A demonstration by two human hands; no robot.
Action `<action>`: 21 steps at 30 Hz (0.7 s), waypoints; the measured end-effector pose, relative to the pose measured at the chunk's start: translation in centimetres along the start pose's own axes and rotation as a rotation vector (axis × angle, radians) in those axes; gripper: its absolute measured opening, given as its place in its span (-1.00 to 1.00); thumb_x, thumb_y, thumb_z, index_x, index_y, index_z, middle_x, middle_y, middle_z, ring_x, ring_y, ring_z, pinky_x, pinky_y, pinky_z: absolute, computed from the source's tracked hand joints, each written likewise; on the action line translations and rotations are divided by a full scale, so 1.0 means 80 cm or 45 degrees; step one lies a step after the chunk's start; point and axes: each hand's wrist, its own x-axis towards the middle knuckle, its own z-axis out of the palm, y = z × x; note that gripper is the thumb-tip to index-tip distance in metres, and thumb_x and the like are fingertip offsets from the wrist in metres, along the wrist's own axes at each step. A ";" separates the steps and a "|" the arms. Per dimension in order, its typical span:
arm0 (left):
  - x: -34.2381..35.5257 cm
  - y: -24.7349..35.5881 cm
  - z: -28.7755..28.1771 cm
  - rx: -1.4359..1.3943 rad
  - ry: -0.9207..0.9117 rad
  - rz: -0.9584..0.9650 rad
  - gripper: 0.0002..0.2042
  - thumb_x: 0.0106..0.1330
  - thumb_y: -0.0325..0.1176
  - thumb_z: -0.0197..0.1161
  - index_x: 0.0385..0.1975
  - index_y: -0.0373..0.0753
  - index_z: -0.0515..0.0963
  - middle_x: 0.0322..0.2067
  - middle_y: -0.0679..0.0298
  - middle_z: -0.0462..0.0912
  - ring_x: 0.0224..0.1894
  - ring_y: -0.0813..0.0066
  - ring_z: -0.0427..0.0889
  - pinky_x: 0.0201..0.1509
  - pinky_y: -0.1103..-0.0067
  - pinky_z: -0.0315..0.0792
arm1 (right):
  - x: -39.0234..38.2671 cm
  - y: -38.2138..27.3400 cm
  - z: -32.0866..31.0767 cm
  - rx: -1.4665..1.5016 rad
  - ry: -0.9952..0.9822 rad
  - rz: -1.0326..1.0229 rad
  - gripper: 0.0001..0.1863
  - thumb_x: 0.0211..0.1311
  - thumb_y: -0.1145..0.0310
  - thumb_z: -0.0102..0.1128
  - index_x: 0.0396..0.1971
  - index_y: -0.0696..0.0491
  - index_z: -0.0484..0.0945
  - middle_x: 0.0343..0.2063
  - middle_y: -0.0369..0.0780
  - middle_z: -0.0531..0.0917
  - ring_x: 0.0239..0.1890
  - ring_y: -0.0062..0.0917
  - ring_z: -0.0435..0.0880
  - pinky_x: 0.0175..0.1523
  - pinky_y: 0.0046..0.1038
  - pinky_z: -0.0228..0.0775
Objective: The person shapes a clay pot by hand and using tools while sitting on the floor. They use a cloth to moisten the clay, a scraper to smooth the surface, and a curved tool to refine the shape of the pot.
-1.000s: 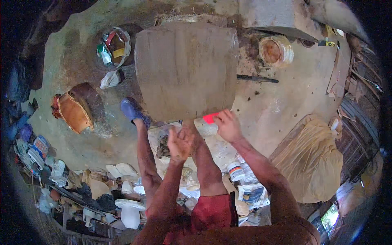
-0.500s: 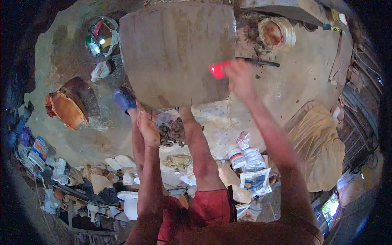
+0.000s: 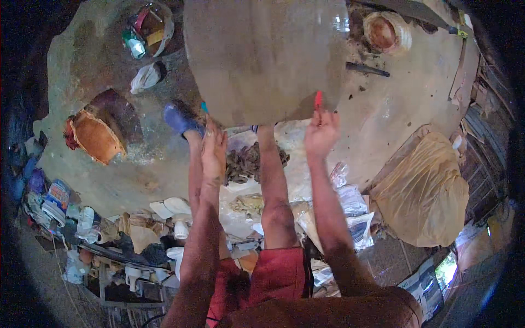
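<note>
A large smooth grey-brown clay form (image 3: 265, 60) stands before me, its near edge rounded. My right hand (image 3: 322, 134) is closed on a small flat red scraper (image 3: 318, 100), which points up near the clay's lower right edge. By the lower left edge is my left hand (image 3: 214, 150), fingers pointing away from me. A small teal piece (image 3: 204, 107) shows at its fingertips and seems pinched there; most of it is hidden. Between my legs lies a heap of dark clay scraps (image 3: 246, 164).
A pale round bowl (image 3: 385, 34) and a dark stick (image 3: 367, 69) lie right of the clay. To the left are a clear bag (image 3: 156, 33), a white bundle (image 3: 146, 78) and an orange-brown broken vessel (image 3: 94, 139). A tan plastic sheet (image 3: 424, 191) covers something at right.
My right hand has drawn down toward me from the clay's right side, with the red scraper turned upright. The teal piece has come into sight at my left fingertips. The whole view has shifted.
</note>
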 end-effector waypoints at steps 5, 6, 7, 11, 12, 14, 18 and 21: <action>-0.004 0.011 -0.031 -0.127 0.002 -0.101 -0.08 0.45 0.39 -0.24 0.53 -0.31 -0.05 0.56 0.12 -0.08 0.57 0.23 -0.04 0.60 0.29 -0.16 | -0.095 -0.171 0.053 0.192 -0.246 -0.074 -0.73 -0.02 0.46 0.26 -0.23 0.08 0.57 -0.34 -0.12 0.52 -0.30 -0.15 0.55 -0.17 -0.15 0.45; -0.006 0.015 -0.037 -0.132 -0.002 -0.109 -0.08 0.45 0.39 -0.24 0.53 -0.31 -0.05 0.56 0.12 -0.08 0.57 0.23 -0.04 0.60 0.29 -0.16 | -0.101 -0.204 0.049 0.153 -0.337 -0.165 -0.73 0.02 0.44 0.28 -0.22 0.07 0.57 -0.33 -0.13 0.52 -0.26 -0.16 0.55 -0.15 -0.13 0.45; -0.003 0.020 -0.031 -0.151 0.055 -0.239 -0.08 0.45 0.40 -0.25 0.51 -0.34 0.02 0.53 0.10 0.02 0.54 0.23 0.04 0.59 0.31 -0.12 | -0.117 -0.221 0.073 0.342 -0.293 -0.008 -0.74 0.02 0.43 0.30 -0.23 0.07 0.59 -0.33 -0.13 0.53 -0.24 -0.17 0.56 -0.13 -0.13 0.46; -0.006 0.052 -0.015 -0.376 0.160 -0.304 -0.07 0.45 0.40 -0.25 0.45 -0.43 0.16 0.42 0.08 0.28 0.46 0.20 0.24 0.56 0.38 0.00 | -0.115 -0.239 0.081 0.493 -0.140 -0.153 -0.82 0.02 0.50 0.32 -0.32 0.09 0.63 -0.39 -0.13 0.57 -0.26 -0.19 0.62 -0.22 -0.18 0.51; 0.008 0.038 -0.042 -0.355 -0.205 -0.154 -0.08 0.44 0.42 -0.28 0.53 -0.29 0.02 0.50 0.15 0.14 0.53 0.24 0.09 0.58 0.33 -0.09 | -0.106 -0.232 0.072 0.497 -0.142 -0.170 -0.82 0.02 0.50 0.32 -0.32 0.09 0.63 -0.39 -0.13 0.57 -0.26 -0.19 0.62 -0.22 -0.18 0.51; 0.008 0.032 -0.041 -0.351 -0.114 -0.190 -0.11 0.45 0.40 -0.26 0.55 -0.21 -0.04 0.51 0.16 0.12 0.54 0.23 0.07 0.58 0.31 -0.09 | -0.075 -0.181 0.039 0.435 0.055 -0.010 -0.87 0.06 0.60 0.26 -0.34 0.13 0.59 -0.37 -0.17 0.61 -0.38 -0.36 0.63 -0.24 -0.31 0.49; 0.005 0.012 -0.020 -0.482 0.036 -0.272 -0.29 0.48 0.28 -0.11 0.49 -0.03 0.14 0.30 0.25 0.39 0.30 0.27 0.39 0.46 0.28 0.18 | 0.010 -0.072 -0.006 0.673 0.469 0.709 -0.89 0.11 0.62 0.26 -0.33 0.18 0.59 -0.43 -0.16 0.67 -0.40 -0.36 0.64 -0.22 -0.26 0.50; 0.001 0.005 0.007 -0.682 0.095 -0.320 -0.41 0.51 0.18 -0.03 0.36 -0.06 0.26 0.15 0.26 0.46 0.14 0.33 0.50 0.34 0.30 0.37 | 0.072 -0.042 -0.008 0.199 0.195 0.669 -0.76 0.28 0.35 0.20 -0.19 0.23 0.58 -0.35 0.01 0.70 -0.40 -0.31 0.71 -0.26 -0.19 0.50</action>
